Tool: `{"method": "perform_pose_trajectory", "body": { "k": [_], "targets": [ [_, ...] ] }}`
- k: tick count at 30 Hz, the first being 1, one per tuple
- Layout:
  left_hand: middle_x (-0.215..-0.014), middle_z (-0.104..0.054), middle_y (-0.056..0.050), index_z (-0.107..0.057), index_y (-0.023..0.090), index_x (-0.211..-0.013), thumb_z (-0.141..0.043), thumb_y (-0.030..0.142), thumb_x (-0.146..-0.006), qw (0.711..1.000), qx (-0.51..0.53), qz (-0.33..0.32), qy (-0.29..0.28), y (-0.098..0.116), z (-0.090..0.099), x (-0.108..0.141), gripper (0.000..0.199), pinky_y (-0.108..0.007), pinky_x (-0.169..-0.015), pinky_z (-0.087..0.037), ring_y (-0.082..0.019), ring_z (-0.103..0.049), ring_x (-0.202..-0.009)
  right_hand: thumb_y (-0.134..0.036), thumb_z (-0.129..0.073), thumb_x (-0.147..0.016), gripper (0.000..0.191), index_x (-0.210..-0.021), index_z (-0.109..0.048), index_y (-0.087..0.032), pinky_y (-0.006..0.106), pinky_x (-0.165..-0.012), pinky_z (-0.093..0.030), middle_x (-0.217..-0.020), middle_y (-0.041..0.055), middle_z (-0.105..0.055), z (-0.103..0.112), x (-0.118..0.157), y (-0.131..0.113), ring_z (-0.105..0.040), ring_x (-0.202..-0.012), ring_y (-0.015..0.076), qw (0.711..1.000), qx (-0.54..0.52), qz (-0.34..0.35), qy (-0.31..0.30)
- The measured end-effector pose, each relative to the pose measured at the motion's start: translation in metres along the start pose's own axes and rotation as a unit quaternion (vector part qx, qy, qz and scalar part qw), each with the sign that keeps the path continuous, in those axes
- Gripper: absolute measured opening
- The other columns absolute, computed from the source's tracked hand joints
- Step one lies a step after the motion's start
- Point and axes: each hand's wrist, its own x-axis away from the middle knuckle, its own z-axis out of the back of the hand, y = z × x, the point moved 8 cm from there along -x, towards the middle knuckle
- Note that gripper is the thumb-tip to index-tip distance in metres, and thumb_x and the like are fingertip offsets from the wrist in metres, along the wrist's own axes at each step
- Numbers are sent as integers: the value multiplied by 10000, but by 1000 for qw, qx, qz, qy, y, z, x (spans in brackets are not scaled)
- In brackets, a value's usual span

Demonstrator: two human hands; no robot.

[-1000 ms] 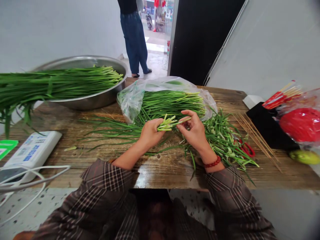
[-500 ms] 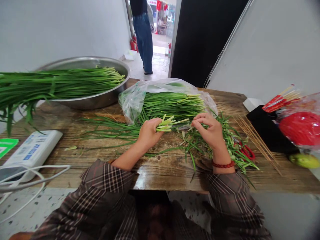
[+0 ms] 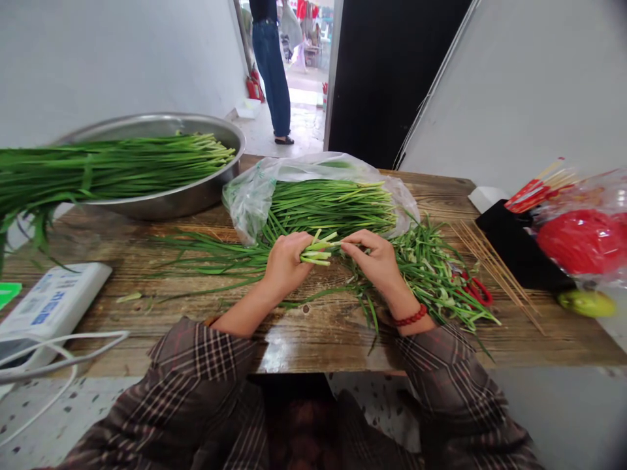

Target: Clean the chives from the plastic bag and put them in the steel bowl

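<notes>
My left hand [image 3: 287, 264] is wrapped round a small bunch of green stalks, whose pale cut ends [image 3: 319, 250] stick out to the right. Their long leaves [image 3: 215, 253] trail left over the wooden table. Thumb and forefinger of my right hand [image 3: 375, 261] pinch the tip of one thin stalk at the bunch's right side. Just behind both hands, a clear plastic bag [image 3: 247, 199] lies open round a thick pile of green stalks [image 3: 333, 205]. Loose trimmings [image 3: 431, 274] are heaped to the right of my right hand.
A steel basin [image 3: 171, 205] with long green stalks stands at the back left. Front left are a white device [image 3: 63, 294] and cables. Right are red-handled scissors [image 3: 477, 289], wooden skewers [image 3: 497, 274] and a black box [image 3: 526, 254]. A person [image 3: 272, 72] stands in the doorway.
My right hand has moved left from the trimmings to the bunch and now pinches a stalk there. The whole view has shifted slightly.
</notes>
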Motion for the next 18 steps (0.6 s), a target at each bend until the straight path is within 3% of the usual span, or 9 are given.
{"method": "perform_pose_trajectory", "body": {
  "k": [3,6,9,12,14,18],
  "targets": [
    [-737,-631,-38,-657,180,-795,-533,253,-876,998,-52,-28,-3,7,2,1,165,-310,-615,-307,-181,-548,-713,-320,-680,-766,120,-739,-732,-216,290,-691,-435,-752,6,-691,-7,3,17,-602,-722,153,988,-108,-111,23],
    [-755,-639,-46,-663,189,-858,-532,238,-864,992,-98,-74,3,19,5,3,140,-332,-630,-293,-201,-539,-735,-313,-703,-701,103,-693,-721,-212,279,-694,-426,-687,-20,-671,-17,7,31,-566,-675,134,956,-211,-195,53],
    [-781,-649,-47,-659,192,-914,-529,219,-861,984,-129,-119,14,28,6,6,144,-347,-644,-290,-212,-532,-749,-317,-716,-654,116,-655,-695,-203,260,-645,-403,-657,-28,-650,-23,10,42,-529,-630,114,924,-282,-247,77],
    [-805,-655,-48,-651,192,-944,-538,205,-853,980,-141,-138,13,29,4,8,145,-352,-657,-294,-214,-536,-768,-346,-733,-633,166,-669,-668,-198,244,-604,-383,-680,-23,-639,-13,12,51,-529,-632,105,895,-328,-276,127],
    [-791,-649,-46,-646,197,-915,-548,217,-852,984,-131,-122,8,24,3,7,119,-347,-653,-294,-212,-539,-765,-387,-737,-653,208,-702,-659,-200,246,-615,-399,-701,-19,-638,4,10,52,-536,-640,106,898,-319,-259,159],
    [-758,-631,-43,-637,197,-858,-534,195,-850,993,-98,-70,10,13,3,5,103,-337,-637,-292,-205,-541,-746,-477,-588,-835,323,-677,-642,-201,288,-697,-448,-681,2,-634,40,1,29,-556,-666,131,963,-160,-138,169]
  ]
}}
